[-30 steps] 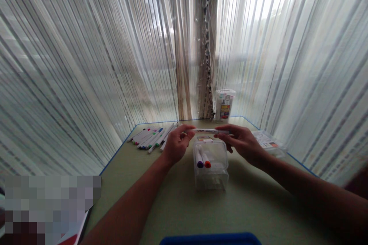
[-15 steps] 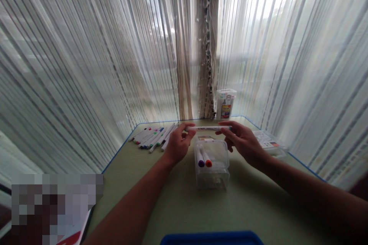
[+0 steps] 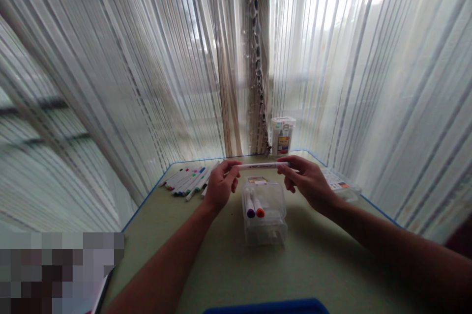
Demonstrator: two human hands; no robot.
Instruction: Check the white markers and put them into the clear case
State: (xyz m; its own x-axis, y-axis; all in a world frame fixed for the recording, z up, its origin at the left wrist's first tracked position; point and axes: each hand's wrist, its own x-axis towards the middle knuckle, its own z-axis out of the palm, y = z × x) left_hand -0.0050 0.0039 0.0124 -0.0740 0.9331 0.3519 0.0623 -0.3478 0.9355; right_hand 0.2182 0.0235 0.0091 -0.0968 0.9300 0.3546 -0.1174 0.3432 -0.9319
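A white marker (image 3: 258,165) is held level above the table between my two hands. The fingers of my left hand (image 3: 221,184) pinch its left end. At the other end, my right hand (image 3: 304,176) grips it between thumb and fingers, hiding the tip. Just below and nearer to me is a clear plastic case (image 3: 271,201). Two white markers lie side by side in it, one with a purple end (image 3: 251,213) and one with an orange end (image 3: 260,212). Left of my left hand, several white markers (image 3: 190,181) with coloured ends lie in a loose pile.
A clear box with a label (image 3: 283,137) stands upright at the table's far edge. A flat clear lid or case (image 3: 341,185) lies behind my right hand. The green table (image 3: 221,265) has a blue edge; striped curtains (image 3: 177,58) hang behind. A blue object (image 3: 265,306) shows at the bottom.
The view has shifted slightly, so the table and things on it appear a little further left. Both hands keep their hold on the marker, which stays level.
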